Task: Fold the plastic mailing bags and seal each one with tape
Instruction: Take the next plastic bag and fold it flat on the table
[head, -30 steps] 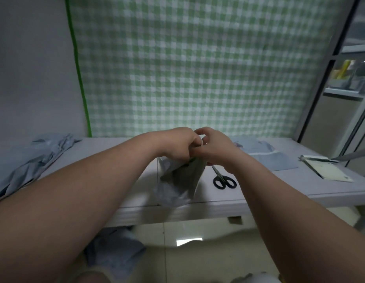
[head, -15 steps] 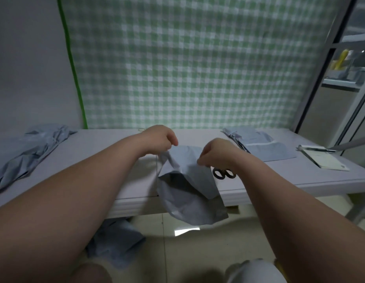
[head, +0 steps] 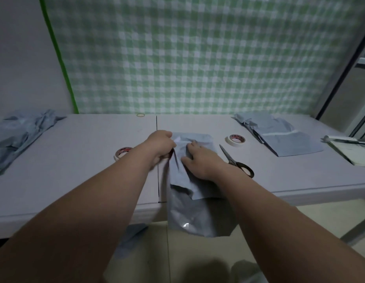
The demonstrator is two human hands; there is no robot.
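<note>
**Clerk:** Item one, the work piece?

**Me:** One grey mailing bag (head: 200, 211), centre of frame. Its upper part is flat on the table (head: 75, 172); its lower part hangs over the front edge.

**Clerk:** Hands?

**Me:** My left hand (head: 161, 146) has its fingers curled and grips the bag's left edge near the top. My right hand (head: 202, 160) lies flat on the bag just beside it, fingers straight, pressing down.

**Clerk:** Supplies?

**Me:** First tape roll (head: 122, 153), left of centre, partly hidden by my left forearm. Second tape roll (head: 235, 140), right of the bag. Scissors (head: 236, 162), just right of my right wrist, handles toward the front edge.

**Clerk:** Other stock?

**Me:** Stack of flat bags (head: 283, 139), right of centre. Crumpled pile (head: 18, 135), left edge of frame. Notepad (head: 353, 152), far right. Rubber band (head: 140, 115), at the table's back edge. Checked cloth (head: 198, 58), upper frame.
</note>
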